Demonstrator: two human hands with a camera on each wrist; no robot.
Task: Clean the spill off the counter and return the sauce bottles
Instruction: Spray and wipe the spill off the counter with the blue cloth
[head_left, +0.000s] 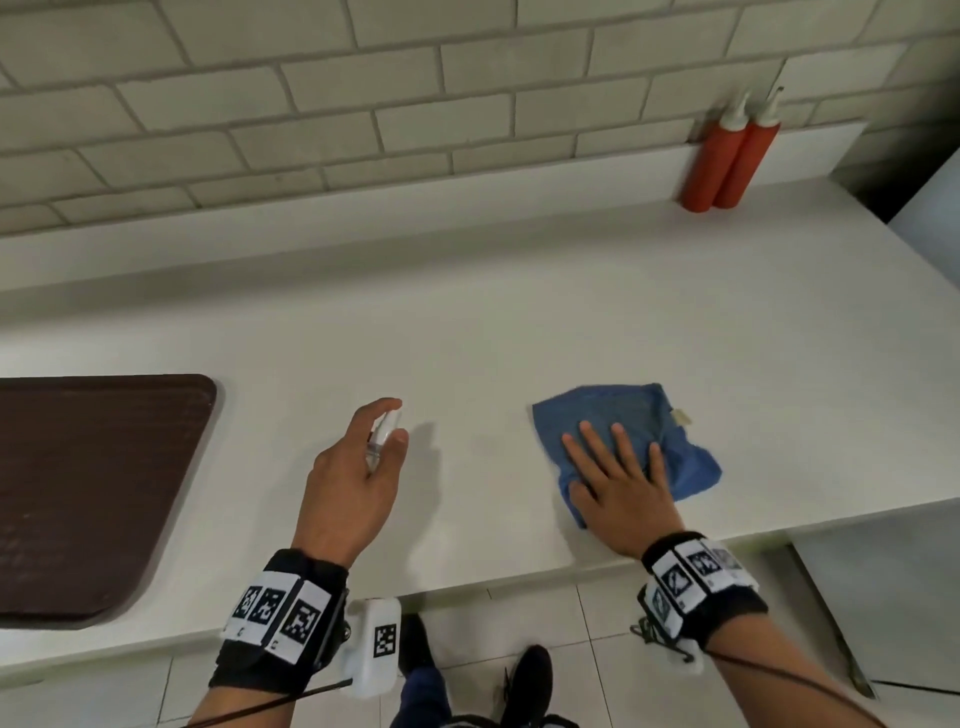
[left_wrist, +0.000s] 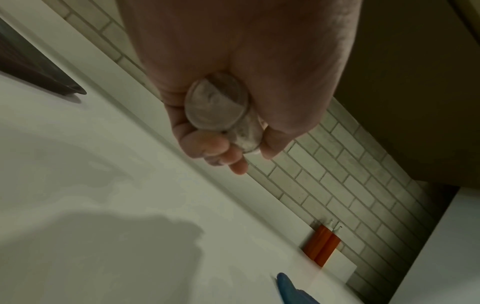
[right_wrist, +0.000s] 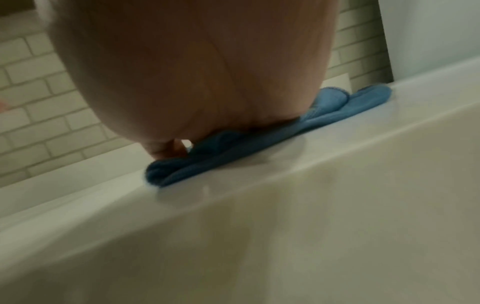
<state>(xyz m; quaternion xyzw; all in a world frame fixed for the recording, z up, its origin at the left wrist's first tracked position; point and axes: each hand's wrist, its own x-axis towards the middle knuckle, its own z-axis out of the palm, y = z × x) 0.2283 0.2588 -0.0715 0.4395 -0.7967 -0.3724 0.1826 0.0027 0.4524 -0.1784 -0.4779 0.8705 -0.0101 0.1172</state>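
A dark brown mat (head_left: 88, 488) lies at the worktop's (head_left: 467, 322) left. The left hand (head_left: 353, 478) curls around a small clear spray bottle (head_left: 382, 434). The right hand (head_left: 618, 480) presses flat-fingered on a blue cloth (head_left: 628, 415). Two red sauce bottles (head_left: 727, 156) stand upright by the wall, seemingly returned. Wiping looks underway; next, sweep the cloth across.

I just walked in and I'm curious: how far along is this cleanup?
Looks mostly done: no spill shows on the white counter, and the two red sauce bottles stand together by the tiled wall. In hand: the left hand grips a small spray bottle, and the right hand presses flat on a blue cloth. Left: probably a last wipe, then putting the spray and cloth away.
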